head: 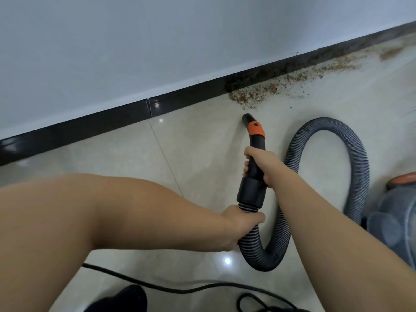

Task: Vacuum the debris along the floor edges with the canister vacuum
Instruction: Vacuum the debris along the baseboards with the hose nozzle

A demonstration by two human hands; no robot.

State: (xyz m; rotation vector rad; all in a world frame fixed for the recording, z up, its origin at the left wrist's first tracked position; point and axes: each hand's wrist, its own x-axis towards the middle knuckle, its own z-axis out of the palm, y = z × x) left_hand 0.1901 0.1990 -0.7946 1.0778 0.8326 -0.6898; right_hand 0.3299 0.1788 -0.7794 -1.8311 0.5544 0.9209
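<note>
Brown debris (254,94) lies scattered on the cream tiles along the black skirting board (108,122), running off to the upper right. The vacuum's black curved handle tube (253,176) has an orange collar and its open nozzle end (247,118) points at the debris, a short way below the pile. My right hand (258,164) grips the handle tube. My left hand (242,224) grips the ribbed grey hose (358,167) just below the black cuff. The hose loops right toward the canister vacuum (398,212), grey with an orange top, at the right edge.
A white wall (157,41) rises above the skirting. A black power cord (180,289) snakes across the floor at the bottom, near a dark foot (126,298). Glossy tile floor (198,136) spreads left of the nozzle.
</note>
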